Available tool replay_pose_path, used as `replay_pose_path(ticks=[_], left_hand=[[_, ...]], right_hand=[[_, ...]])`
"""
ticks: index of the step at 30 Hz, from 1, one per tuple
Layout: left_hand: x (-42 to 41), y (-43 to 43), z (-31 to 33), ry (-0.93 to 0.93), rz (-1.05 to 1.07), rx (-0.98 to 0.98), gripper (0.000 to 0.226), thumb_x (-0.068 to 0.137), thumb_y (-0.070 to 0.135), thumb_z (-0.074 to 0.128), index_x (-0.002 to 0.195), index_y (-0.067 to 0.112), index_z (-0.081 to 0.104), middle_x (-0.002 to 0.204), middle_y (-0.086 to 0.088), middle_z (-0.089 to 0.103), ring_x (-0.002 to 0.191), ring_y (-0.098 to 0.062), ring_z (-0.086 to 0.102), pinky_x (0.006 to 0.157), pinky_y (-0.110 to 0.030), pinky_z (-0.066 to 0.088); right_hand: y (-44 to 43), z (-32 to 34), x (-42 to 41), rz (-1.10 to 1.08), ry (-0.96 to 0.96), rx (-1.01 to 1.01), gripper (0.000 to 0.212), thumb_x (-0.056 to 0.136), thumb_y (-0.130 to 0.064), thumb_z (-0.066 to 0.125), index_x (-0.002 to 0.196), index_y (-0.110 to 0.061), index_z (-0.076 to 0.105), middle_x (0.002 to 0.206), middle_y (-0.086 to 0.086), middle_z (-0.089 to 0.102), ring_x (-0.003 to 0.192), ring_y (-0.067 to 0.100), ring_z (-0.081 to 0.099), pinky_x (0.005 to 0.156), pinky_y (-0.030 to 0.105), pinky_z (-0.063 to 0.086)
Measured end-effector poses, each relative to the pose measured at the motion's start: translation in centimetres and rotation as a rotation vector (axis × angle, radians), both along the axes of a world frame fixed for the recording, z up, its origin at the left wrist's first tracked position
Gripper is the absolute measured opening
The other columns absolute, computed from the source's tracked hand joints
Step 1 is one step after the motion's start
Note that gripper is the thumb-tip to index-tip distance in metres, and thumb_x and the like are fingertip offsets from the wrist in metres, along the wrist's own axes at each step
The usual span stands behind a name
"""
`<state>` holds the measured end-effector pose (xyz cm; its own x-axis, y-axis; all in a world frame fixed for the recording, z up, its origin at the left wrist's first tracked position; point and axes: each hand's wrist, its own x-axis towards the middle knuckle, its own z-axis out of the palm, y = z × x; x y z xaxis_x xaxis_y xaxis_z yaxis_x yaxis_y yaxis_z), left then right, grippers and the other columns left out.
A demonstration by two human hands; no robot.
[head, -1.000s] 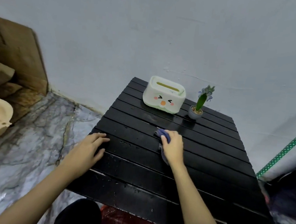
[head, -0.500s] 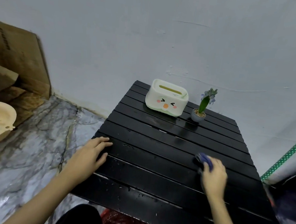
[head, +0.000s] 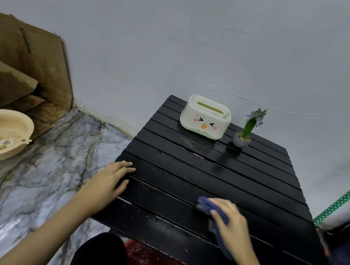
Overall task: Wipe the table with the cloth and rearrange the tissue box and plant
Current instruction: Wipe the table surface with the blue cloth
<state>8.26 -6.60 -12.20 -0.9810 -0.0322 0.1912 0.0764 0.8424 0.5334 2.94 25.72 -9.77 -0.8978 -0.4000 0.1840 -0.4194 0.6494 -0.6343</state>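
A black slatted table (head: 219,171) stands against a white wall, wet in patches. At its far end sit a pale green tissue box (head: 205,116) with a cartoon face and, to its right, a small potted plant (head: 246,131) with a bluish flower. My right hand (head: 230,223) presses a blue cloth (head: 207,207) flat on the near middle of the table; most of the cloth is under the palm. My left hand (head: 108,181) rests flat on the table's left edge, fingers spread, holding nothing.
A beige basin (head: 1,135) with water sits on the marble-patterned floor at the left. Cardboard boxes (head: 23,62) lean in the left corner. A red basket (head: 153,264) shows under the table's near edge. A green dotted strip (head: 344,199) runs at the right.
My right hand has slid the cloth from the right side back toward the middle and nearer to me. The left hand has stayed on the left edge.
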Motion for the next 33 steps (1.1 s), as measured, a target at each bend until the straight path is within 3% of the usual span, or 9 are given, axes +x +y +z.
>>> replay_pose_path(ticks=[3, 6, 9, 12, 14, 18, 22, 26, 33], left_hand=[[-0.1, -0.1, 0.1, 0.001, -0.011, 0.002, 0.035, 0.089, 0.020, 0.049, 0.125, 0.018, 0.048, 0.137, -0.001, 0.044, 0.127, -0.018, 0.038, 0.104, -0.032, 0.032], [0.0, -0.3, 0.3, -0.011, -0.021, 0.001, 0.036, 0.090, 0.021, 0.048, 0.126, 0.019, 0.047, 0.137, 0.001, 0.043, 0.129, -0.016, 0.036, 0.105, -0.028, 0.028], [0.2, -0.1, 0.4, -0.006, -0.016, 0.002, 0.035, 0.091, 0.021, 0.047, 0.126, 0.020, 0.047, 0.138, 0.002, 0.043, 0.129, -0.015, 0.035, 0.105, -0.024, 0.024], [0.4, 0.0, 0.4, -0.018, 0.002, -0.007, 0.035, 0.090, 0.027, 0.042, 0.124, 0.018, 0.048, 0.136, -0.001, 0.045, 0.127, -0.017, 0.039, 0.105, -0.026, 0.027], [0.7, 0.2, 0.5, -0.015, 0.019, -0.012, 0.040, 0.088, 0.033, 0.036, 0.123, 0.018, 0.050, 0.135, -0.002, 0.047, 0.126, -0.019, 0.042, 0.103, -0.027, 0.029], [1.2, 0.6, 0.4, 0.029, 0.049, -0.020, 0.033, 0.089, 0.015, 0.049, 0.122, 0.015, 0.051, 0.135, -0.003, 0.049, 0.125, -0.020, 0.043, 0.102, -0.028, 0.032], [1.5, 0.7, 0.3, 0.040, 0.057, -0.012, 0.034, 0.090, 0.018, 0.047, 0.123, 0.017, 0.050, 0.136, 0.000, 0.047, 0.128, -0.016, 0.040, 0.103, -0.027, 0.032], [1.5, 0.5, 0.3, 0.025, 0.060, -0.015, 0.043, 0.087, 0.035, 0.031, 0.123, 0.021, 0.049, 0.135, 0.003, 0.048, 0.127, -0.012, 0.039, 0.104, -0.024, 0.028], [1.5, 0.4, 0.3, 0.013, 0.048, 0.000, 0.061, 0.078, 0.046, 0.017, 0.124, 0.021, 0.048, 0.136, 0.003, 0.046, 0.129, -0.011, 0.036, 0.106, -0.023, 0.025]], right_hand=[[0.6, -1.3, -5.4, -0.347, 0.076, -0.010, 0.021, 0.084, -0.016, 0.055, 0.101, -0.010, 0.065, 0.103, 0.008, 0.066, 0.100, 0.029, 0.057, 0.086, 0.016, 0.035], [-5.0, -1.9, -9.9, -0.528, 0.074, -0.013, 0.022, 0.085, -0.002, 0.053, 0.105, -0.003, 0.062, 0.108, 0.018, 0.063, 0.102, 0.033, 0.054, 0.090, 0.036, 0.040], [-13.1, -1.7, -10.5, -0.335, 0.060, -0.020, 0.024, 0.087, -0.005, 0.052, 0.107, -0.009, 0.063, 0.108, 0.013, 0.063, 0.103, 0.029, 0.054, 0.090, 0.035, 0.040], [-17.1, -1.4, -6.9, -0.063, 0.017, -0.029, 0.024, 0.087, -0.006, 0.052, 0.107, -0.014, 0.063, 0.107, 0.007, 0.063, 0.101, 0.019, 0.051, 0.084, 0.021, 0.034], [-15.4, -1.3, -4.1, 0.059, 0.025, -0.031, 0.025, 0.087, -0.008, 0.052, 0.107, -0.016, 0.063, 0.107, 0.001, 0.063, 0.099, 0.011, 0.049, 0.082, 0.010, 0.030], [-6.1, -0.8, -0.8, 0.109, 0.032, 0.004, 0.027, 0.085, -0.020, 0.050, 0.105, -0.030, 0.063, 0.105, -0.020, 0.059, 0.100, -0.005, 0.050, 0.086, 0.000, 0.030], [-2.3, -1.3, -5.8, -0.169, 0.136, 0.073, 0.020, 0.086, -0.009, 0.055, 0.104, -0.013, 0.064, 0.101, 0.001, 0.064, 0.098, 0.020, 0.056, 0.085, 0.015, 0.035], [-9.9, -1.9, -12.1, -0.333, 0.129, 0.066, 0.023, 0.086, -0.003, 0.052, 0.105, -0.007, 0.063, 0.104, 0.016, 0.064, 0.097, 0.031, 0.054, 0.086, 0.037, 0.042], [-20.3, -1.6, -7.9, 0.126, 0.039, -0.045, 0.026, 0.087, -0.006, 0.052, 0.107, -0.018, 0.064, 0.107, 0.002, 0.065, 0.101, 0.015, 0.053, 0.089, 0.027, 0.041]])
